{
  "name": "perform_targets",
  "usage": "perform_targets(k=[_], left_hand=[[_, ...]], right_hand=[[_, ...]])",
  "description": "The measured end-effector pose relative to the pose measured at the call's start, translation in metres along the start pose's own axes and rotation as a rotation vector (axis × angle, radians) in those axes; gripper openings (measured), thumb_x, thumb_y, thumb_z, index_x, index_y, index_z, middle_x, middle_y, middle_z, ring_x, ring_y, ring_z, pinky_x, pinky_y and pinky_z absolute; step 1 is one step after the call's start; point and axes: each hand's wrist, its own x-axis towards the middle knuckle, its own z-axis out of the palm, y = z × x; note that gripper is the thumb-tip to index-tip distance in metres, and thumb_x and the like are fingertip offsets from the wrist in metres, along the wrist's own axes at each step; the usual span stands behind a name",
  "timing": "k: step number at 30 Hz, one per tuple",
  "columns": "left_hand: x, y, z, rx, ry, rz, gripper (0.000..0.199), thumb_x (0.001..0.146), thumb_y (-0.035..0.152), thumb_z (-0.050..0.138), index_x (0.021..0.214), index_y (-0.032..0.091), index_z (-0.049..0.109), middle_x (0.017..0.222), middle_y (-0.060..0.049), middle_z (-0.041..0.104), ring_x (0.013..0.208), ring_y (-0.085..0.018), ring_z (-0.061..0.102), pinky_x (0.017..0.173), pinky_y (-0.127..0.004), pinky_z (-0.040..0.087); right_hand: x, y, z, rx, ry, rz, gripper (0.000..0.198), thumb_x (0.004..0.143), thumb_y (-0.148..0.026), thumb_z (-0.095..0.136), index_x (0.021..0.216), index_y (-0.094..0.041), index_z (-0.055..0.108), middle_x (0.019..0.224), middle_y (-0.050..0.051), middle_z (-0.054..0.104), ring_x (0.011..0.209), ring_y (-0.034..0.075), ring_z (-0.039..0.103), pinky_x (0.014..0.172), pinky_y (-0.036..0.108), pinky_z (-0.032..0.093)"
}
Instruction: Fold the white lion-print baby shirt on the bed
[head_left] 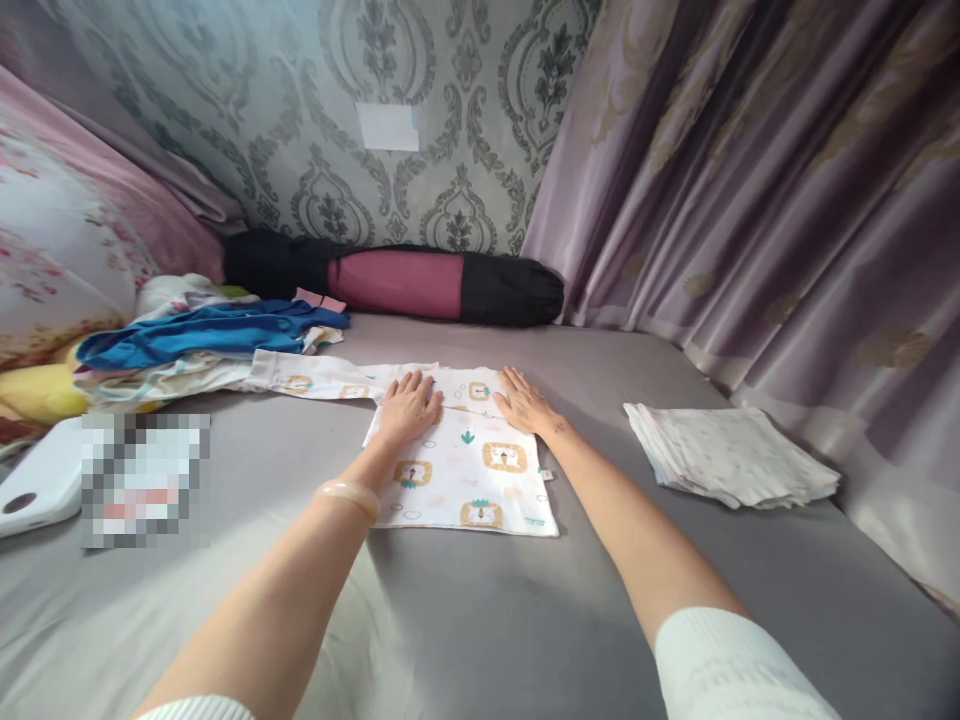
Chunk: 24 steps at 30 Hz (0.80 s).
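A small white shirt (457,490) with a lion print lies spread on the grey sheet, one long sleeve (322,377) stretched out to the left. My left hand (409,405) rests on the shirt's upper left, close to where that sleeve joins, with its fingers extended. On the upper right edge my right hand (525,402) lies flat, fingers stretched out. Neither hand grips the cloth. No sleeve sticks out on the right side; whether one is folded over there is hard to make out. A small tag (547,475) shows at the right edge.
To the right sits a stack of folded light cloths (731,455). A heap of clothes with a blue garment (202,332) lies at the left. Nearer are a white device (45,480) and a blurred flat item (146,480). A black and maroon roll (397,283) lines the wall.
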Motion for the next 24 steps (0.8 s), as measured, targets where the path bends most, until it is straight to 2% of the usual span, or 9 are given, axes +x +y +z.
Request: perform_targets(k=[4, 8, 13, 19, 24], left_hand=[[-0.001, 0.0, 0.002, 0.001, 0.052, 0.014, 0.047, 0.098, 0.042, 0.033, 0.135, 0.018, 0.051, 0.149, -0.012, 0.045, 0.14, -0.027, 0.035, 0.117, -0.047, 0.023], [-0.003, 0.002, 0.003, 0.022, 0.106, 0.047, 0.049, 0.099, 0.043, 0.03, 0.136, 0.019, 0.051, 0.152, -0.012, 0.042, 0.143, -0.028, 0.031, 0.118, -0.049, 0.018], [-0.003, 0.003, 0.003, 0.042, 0.039, 0.113, 0.049, 0.099, 0.045, 0.03, 0.139, 0.023, 0.049, 0.154, -0.011, 0.039, 0.145, -0.028, 0.029, 0.118, -0.052, 0.017], [0.001, -0.001, 0.006, 0.01, -0.063, 0.103, 0.057, 0.098, 0.052, 0.029, 0.145, 0.022, 0.041, 0.156, -0.013, 0.035, 0.145, -0.03, 0.028, 0.116, -0.053, 0.021], [0.0, 0.0, 0.004, 0.016, -0.035, 0.106, 0.055, 0.098, 0.051, 0.032, 0.142, 0.022, 0.044, 0.154, -0.014, 0.038, 0.144, -0.03, 0.03, 0.115, -0.049, 0.024]], right_hand=[[0.001, -0.014, -0.007, -0.029, -0.034, 0.1, 0.065, 0.099, -0.041, 0.02, 0.154, -0.007, 0.024, 0.162, 0.013, 0.015, 0.15, 0.024, 0.01, 0.121, 0.044, 0.006], [0.007, -0.046, -0.008, -0.01, 0.036, 0.209, 0.063, 0.1, -0.041, 0.019, 0.153, -0.007, 0.025, 0.162, 0.016, 0.013, 0.15, 0.026, 0.009, 0.12, 0.047, 0.002], [0.015, -0.078, 0.001, 0.047, 0.059, 0.237, 0.061, 0.101, -0.046, 0.018, 0.155, -0.019, 0.023, 0.164, 0.011, 0.009, 0.15, 0.029, 0.006, 0.117, 0.055, 0.004], [0.017, -0.078, 0.007, 0.05, 0.036, 0.272, 0.059, 0.1, -0.046, 0.021, 0.155, -0.025, 0.026, 0.164, 0.008, 0.01, 0.15, 0.031, 0.007, 0.116, 0.059, 0.005], [0.019, -0.078, 0.008, 0.053, 0.048, 0.279, 0.059, 0.099, -0.045, 0.022, 0.154, -0.025, 0.027, 0.164, 0.009, 0.012, 0.149, 0.031, 0.008, 0.115, 0.06, 0.005]])
